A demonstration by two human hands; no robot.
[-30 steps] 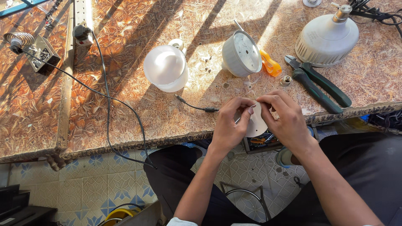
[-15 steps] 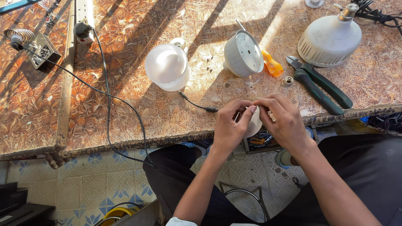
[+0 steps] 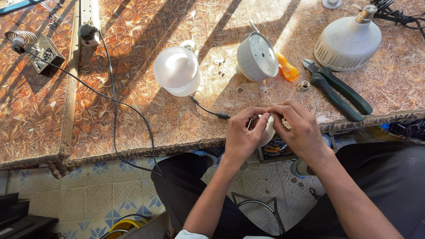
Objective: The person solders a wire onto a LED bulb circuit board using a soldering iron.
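Where the bench (image 3: 186, 128) ends at its near edge, we see both hands pressed together around a small white round part (image 3: 267, 132). The left hand (image 3: 241, 137) curls about its left side, fingers clenched on it, with a thin dark tool or wire tip showing between thumb and fingers; we cannot tell which. The right hand (image 3: 301, 130) closes on the part's right side, fingertips meeting those of the left over its top. The part sits between the two palms, mostly covered, just over the bench edge and above the lap.

Just beyond the left hand a black cable (image 3: 208, 110) ends in a plug, near the knuckles. Farther beyond it lies a white bulb dome (image 3: 177, 71). Straight beyond the hands a grey-white lamp housing (image 3: 256, 57) lies on its side, with an orange-handled tool (image 3: 287, 70) touching it on the right. Beyond the right hand lie green-handled pliers (image 3: 338, 90), and farther off a large white lamp body (image 3: 347, 42) stands on its wide end.

The bench top is mottled brown and orange stone pattern, striped with sunlight and shadow. Well away to the left of the hands sit a power strip (image 3: 88, 22) and a coiled holder on a metal base (image 3: 40, 48). Under the hands the floor (image 3: 66, 199) is tiled in white and blue.
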